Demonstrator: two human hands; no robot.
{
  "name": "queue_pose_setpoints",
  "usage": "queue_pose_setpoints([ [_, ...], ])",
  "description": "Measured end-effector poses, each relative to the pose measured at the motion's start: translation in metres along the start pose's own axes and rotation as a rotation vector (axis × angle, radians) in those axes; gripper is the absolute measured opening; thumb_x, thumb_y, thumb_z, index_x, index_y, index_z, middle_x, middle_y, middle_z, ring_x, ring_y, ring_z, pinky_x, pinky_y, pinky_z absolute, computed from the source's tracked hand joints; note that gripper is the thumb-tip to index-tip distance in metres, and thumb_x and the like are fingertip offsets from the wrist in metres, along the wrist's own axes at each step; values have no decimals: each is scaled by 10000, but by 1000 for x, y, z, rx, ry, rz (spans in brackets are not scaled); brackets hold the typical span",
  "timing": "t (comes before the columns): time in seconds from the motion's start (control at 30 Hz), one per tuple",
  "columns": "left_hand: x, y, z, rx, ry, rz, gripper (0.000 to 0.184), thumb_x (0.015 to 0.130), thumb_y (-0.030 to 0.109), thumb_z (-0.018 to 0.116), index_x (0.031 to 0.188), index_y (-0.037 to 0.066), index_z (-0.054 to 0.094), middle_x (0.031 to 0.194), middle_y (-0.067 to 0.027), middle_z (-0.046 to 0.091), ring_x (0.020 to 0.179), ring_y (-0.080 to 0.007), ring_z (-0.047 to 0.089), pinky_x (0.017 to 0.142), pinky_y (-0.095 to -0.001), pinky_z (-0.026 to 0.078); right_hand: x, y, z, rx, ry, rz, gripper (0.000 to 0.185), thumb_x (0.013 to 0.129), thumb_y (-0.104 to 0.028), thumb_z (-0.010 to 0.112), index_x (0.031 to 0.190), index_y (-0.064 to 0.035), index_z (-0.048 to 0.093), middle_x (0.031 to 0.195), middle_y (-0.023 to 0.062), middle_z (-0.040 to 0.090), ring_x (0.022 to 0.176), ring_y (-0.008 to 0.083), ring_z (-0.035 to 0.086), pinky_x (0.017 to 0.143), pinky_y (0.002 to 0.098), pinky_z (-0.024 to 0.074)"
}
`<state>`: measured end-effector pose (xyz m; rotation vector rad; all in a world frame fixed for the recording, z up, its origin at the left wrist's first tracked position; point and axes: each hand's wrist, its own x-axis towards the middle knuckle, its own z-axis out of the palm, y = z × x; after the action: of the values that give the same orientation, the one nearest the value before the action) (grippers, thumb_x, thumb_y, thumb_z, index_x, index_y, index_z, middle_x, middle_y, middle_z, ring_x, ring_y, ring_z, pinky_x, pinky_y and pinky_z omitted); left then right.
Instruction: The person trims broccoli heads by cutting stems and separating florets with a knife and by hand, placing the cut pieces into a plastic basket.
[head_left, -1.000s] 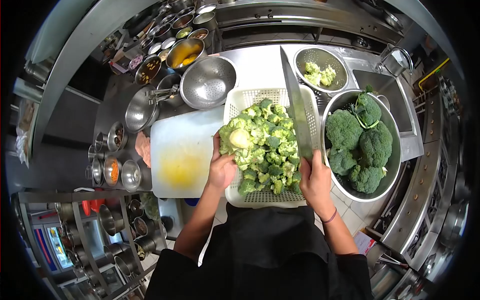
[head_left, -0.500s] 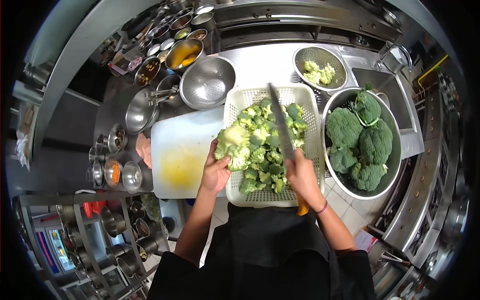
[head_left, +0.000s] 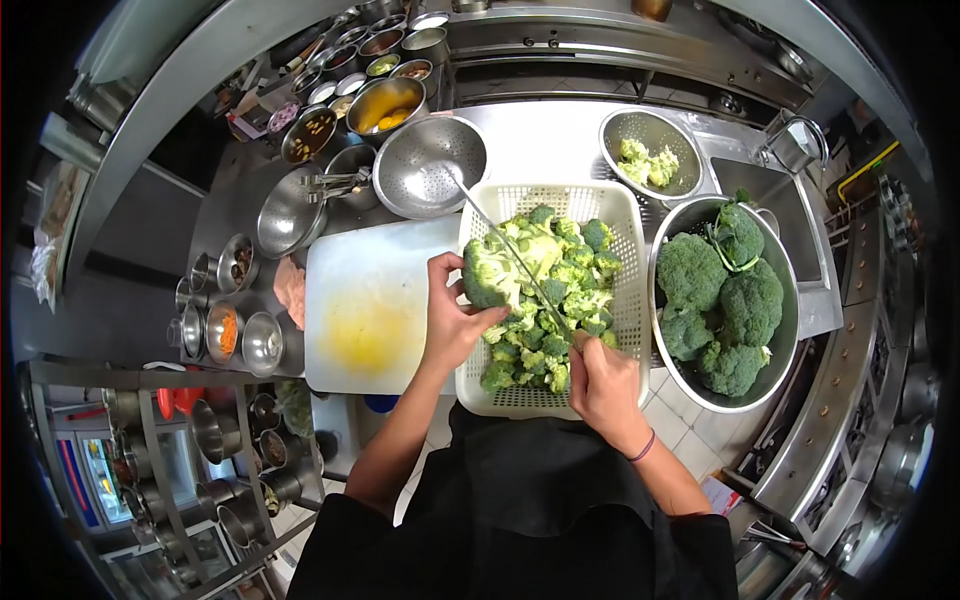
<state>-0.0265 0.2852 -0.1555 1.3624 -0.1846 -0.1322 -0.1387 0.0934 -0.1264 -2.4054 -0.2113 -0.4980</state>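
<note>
My left hand [head_left: 457, 312] holds a partly cut broccoli head [head_left: 487, 276] over the left side of a white perforated basket [head_left: 630, 215]. Cut broccoli florets [head_left: 540, 350] fill much of the basket. My right hand [head_left: 605, 385] is closed round the handle of a long knife [head_left: 510, 250]. Its blade slants up and to the left, across the inner side of the held head, with the tip near a perforated steel bowl [head_left: 425, 170]. To the right, a big steel bowl [head_left: 657, 335] contains several whole broccoli heads [head_left: 752, 302].
A cutting board [head_left: 375, 290] with a yellow stain lies left of the basket. Behind it are a steel bowl [head_left: 283, 215] and a bowl of yellow liquid [head_left: 385, 105]. A colander [head_left: 620, 130] with pale broccoli pieces stands by the sink [head_left: 770, 200].
The knife has swung from upright on the right to a leftward slant against the held broccoli. My left hand has turned the head, so its green crown now faces left.
</note>
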Motion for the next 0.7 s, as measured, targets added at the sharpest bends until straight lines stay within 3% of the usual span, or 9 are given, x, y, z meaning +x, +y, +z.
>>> queue_pose_setpoints([
  [0.13, 1, 4, 10, 229, 9, -57, 684, 654, 42, 815, 1150, 43, 343, 1059, -100, 437, 1005, -190, 521, 760, -323, 524, -1, 6, 16, 9, 12, 9, 188, 812, 28, 597, 990, -18, 560, 706, 138, 579, 558, 323, 581, 507, 411, 451],
  [0.2, 2, -5, 7, 405, 30, 36, 683, 628, 73, 829, 1136, 35, 374, 1047, -94, 425, 925, -198, 482, 793, -338, 462, -2, 10, 19, -124, -210, 142, 220, 800, 29, 600, 1011, -17, 557, 688, 138, 561, 557, 326, 576, 510, 420, 448],
  [0.27, 6, -7, 8, 405, 39, 68, 694, 607, 93, 837, 1131, 31, 386, 1035, -89, 407, 888, -216, 442, 824, -346, 417, 1, 1, 9, -113, -205, 156, 220, 778, 28, 598, 987, -13, 543, 671, 139, 539, 556, 325, 564, 514, 427, 440],
  [0.37, 6, -4, 8, 477, 29, 50, 693, 612, 90, 825, 1139, 31, 380, 1034, -92, 399, 916, -221, 447, 841, -343, 419, 7, -26, -22, -8, 131, -34, 177, 759, 47, 563, 917, -17, 515, 665, 145, 530, 564, 325, 550, 523, 433, 431],
  [0.47, 7, 6, 15, 572, 35, 89, 665, 633, 61, 790, 1143, 28, 365, 1040, -100, 408, 916, -211, 473, 815, -342, 438, 5, -10, -9, 14, -38, -3, 223, 757, 40, 558, 968, -12, 507, 659, 148, 538, 552, 344, 562, 512, 443, 439],
  [0.5, 6, 10, 19, 407, 11, 47, 652, 642, 45, 771, 1144, 27, 356, 1046, -106, 415, 917, -202, 488, 798, -337, 451, -9, 12, 14, -197, -330, 161, 294, 744, 22, 549, 1029, -6, 480, 665, 164, 563, 549, 372, 585, 499, 463, 452],
  [0.57, 3, 11, 16, 315, -28, 78, 636, 665, 3, 733, 1154, 29, 327, 1058, -118, 432, 925, -175, 529, 749, -310, 483, -28, 21, 23, -218, -380, 239, 324, 738, 17, 544, 1052, -6, 468, 679, 177, 581, 557, 383, 598, 498, 469, 462],
  [0.67, -4, 35, 15, 26, -8, 110, 625, 694, -62, 662, 1203, 32, 310, 1080, -104, 422, 1011, -173, 533, 846, -288, 506, -33, 16, 19, -265, -479, 367, 353, 734, 23, 529, 1079, -15, 462, 730, 207, 622, 586, 391, 628, 507, 471, 483],
  [0.7, 0, 19, -1, -56, -66, 102, 687, 703, -88, 626, 1290, 22, 286, 1174, -114, 427, 1083, -192, 524, 923, -320, 491, -31, 19, 20, -276, -467, 359, 343, 748, 7, 541, 1083, -24, 474, 729, 198, 624, 597, 381, 636, 515, 462, 487],
])
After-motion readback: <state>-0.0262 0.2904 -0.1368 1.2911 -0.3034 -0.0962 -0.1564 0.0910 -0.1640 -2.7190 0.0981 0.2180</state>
